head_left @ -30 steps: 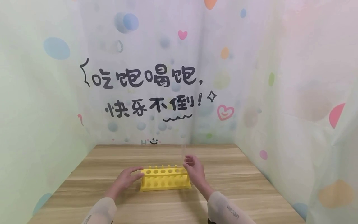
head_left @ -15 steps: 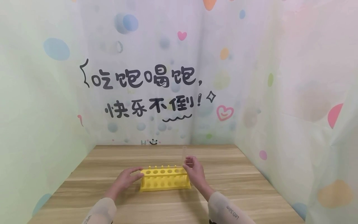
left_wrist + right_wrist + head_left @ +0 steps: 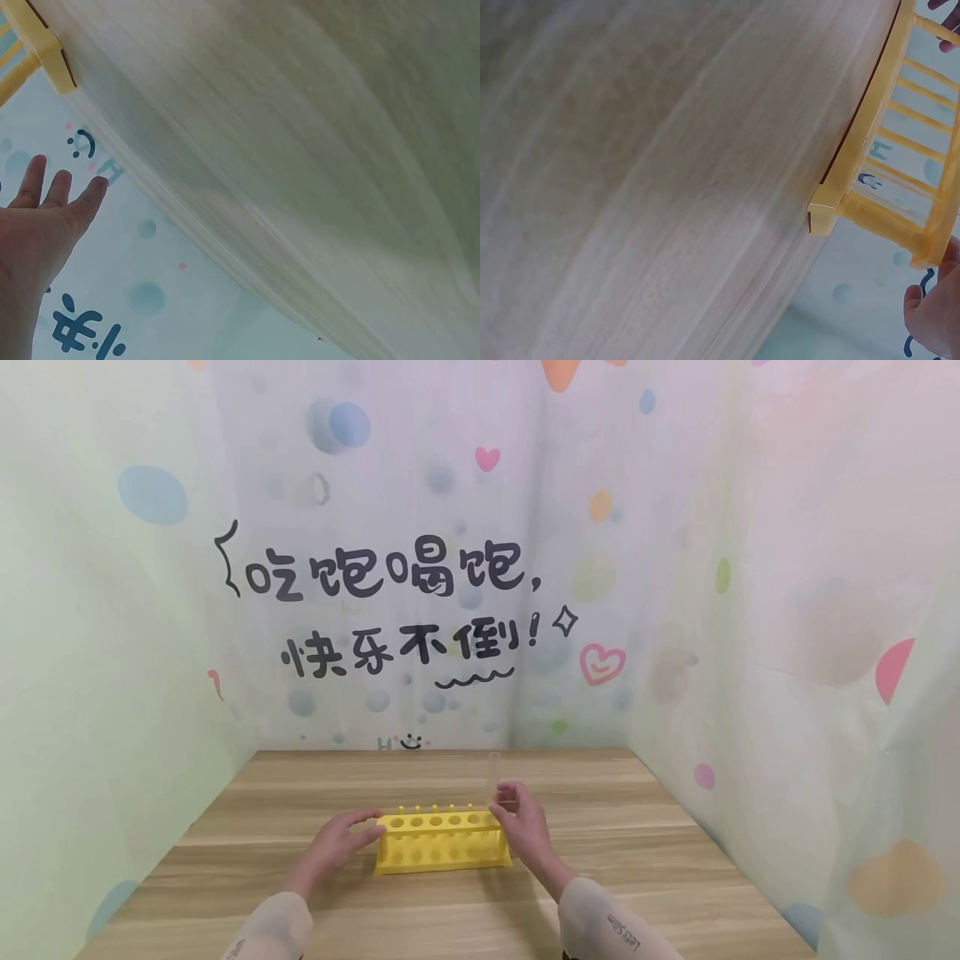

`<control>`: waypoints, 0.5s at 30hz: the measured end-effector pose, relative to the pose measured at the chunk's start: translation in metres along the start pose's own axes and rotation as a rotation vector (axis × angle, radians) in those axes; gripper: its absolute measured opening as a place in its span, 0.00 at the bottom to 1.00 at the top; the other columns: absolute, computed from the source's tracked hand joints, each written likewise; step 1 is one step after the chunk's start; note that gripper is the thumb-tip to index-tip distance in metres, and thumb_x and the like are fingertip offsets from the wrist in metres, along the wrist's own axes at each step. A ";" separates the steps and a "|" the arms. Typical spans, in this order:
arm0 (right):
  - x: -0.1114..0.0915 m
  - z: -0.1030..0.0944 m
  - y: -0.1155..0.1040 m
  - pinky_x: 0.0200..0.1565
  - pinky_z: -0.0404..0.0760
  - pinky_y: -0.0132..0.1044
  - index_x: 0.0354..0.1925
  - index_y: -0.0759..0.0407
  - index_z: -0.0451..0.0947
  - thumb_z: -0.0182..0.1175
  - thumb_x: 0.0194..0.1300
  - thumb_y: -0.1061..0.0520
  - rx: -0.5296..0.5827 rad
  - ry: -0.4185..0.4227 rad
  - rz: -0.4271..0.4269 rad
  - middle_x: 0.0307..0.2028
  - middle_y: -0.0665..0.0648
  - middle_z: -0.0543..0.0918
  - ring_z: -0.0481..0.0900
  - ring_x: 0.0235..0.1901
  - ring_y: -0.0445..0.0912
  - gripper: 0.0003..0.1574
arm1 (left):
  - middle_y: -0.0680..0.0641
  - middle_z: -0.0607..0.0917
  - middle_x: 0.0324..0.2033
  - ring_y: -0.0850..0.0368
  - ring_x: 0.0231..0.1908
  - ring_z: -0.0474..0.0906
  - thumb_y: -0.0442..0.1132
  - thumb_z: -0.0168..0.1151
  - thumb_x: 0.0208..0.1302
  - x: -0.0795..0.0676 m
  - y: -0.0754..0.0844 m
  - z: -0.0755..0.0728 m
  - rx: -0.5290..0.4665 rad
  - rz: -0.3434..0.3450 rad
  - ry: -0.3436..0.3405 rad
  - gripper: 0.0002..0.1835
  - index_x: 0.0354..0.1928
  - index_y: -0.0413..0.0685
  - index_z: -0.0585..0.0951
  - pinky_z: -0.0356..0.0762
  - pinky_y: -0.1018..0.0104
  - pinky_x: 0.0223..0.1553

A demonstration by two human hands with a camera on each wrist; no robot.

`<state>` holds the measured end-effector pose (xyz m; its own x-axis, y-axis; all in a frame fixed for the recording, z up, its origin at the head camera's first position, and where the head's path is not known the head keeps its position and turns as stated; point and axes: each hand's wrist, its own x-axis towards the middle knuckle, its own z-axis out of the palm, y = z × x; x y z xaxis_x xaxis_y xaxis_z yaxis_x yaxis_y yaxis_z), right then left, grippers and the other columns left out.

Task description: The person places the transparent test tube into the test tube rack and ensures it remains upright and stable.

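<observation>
A yellow test tube rack [image 3: 442, 863] with a row of round holes stands upright on the wooden table. My left hand [image 3: 339, 843] holds its left end at the top plate, thumb in front and index finger behind. In the left wrist view, the other fingers of that hand [image 3: 41, 232] spread away from the rack [image 3: 46, 52]. At the rack's right end, my right hand [image 3: 523, 818] pinches a clear test tube [image 3: 493, 770], which stands upright above the end hole. The right wrist view shows the right hand [image 3: 937, 315] beside the rack's top corner; its fingertips are partly out of frame.
The wood-grain table [image 3: 615, 860] stretches around the rack on all sides. A pale printed curtain [image 3: 420, 485] with dots and dark lettering hangs behind the table, and similar sheets hang at left and right.
The test tube has sunk slightly, its top now lower against the table's far edge. Both hands and the rack stay nearly in place; the head view has tilted a little upward.
</observation>
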<state>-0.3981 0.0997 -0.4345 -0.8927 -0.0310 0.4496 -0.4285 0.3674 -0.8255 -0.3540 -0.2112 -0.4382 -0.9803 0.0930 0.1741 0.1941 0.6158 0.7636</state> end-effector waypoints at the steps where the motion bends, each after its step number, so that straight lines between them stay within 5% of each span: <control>1: 0.000 0.000 0.000 0.47 0.83 0.39 0.51 0.57 0.73 0.62 0.62 0.62 0.000 -0.001 0.001 0.44 0.56 0.83 0.83 0.45 0.50 0.19 | 0.38 0.72 0.64 0.32 0.66 0.61 0.55 0.57 0.65 0.000 0.000 0.000 0.000 0.001 0.000 0.27 0.61 0.49 0.75 0.60 0.32 0.61; 8: -0.001 -0.002 0.001 0.49 0.82 0.42 0.52 0.57 0.73 0.62 0.62 0.61 -0.018 -0.009 0.013 0.46 0.62 0.82 0.82 0.46 0.51 0.20 | 0.38 0.72 0.64 0.33 0.66 0.61 0.55 0.57 0.65 0.002 -0.003 0.001 0.008 0.020 0.006 0.28 0.62 0.49 0.74 0.60 0.33 0.62; 15: -0.002 -0.006 0.007 0.51 0.80 0.45 0.55 0.57 0.74 0.64 0.61 0.56 -0.035 -0.018 -0.002 0.44 0.56 0.84 0.82 0.45 0.49 0.24 | 0.37 0.73 0.63 0.33 0.65 0.63 0.55 0.58 0.65 0.001 -0.001 0.001 0.056 0.033 0.018 0.28 0.61 0.47 0.75 0.62 0.34 0.61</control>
<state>-0.3982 0.1082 -0.4392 -0.8944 -0.0487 0.4446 -0.4253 0.3996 -0.8120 -0.3555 -0.2108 -0.4400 -0.9725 0.1004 0.2102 0.2235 0.6556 0.7213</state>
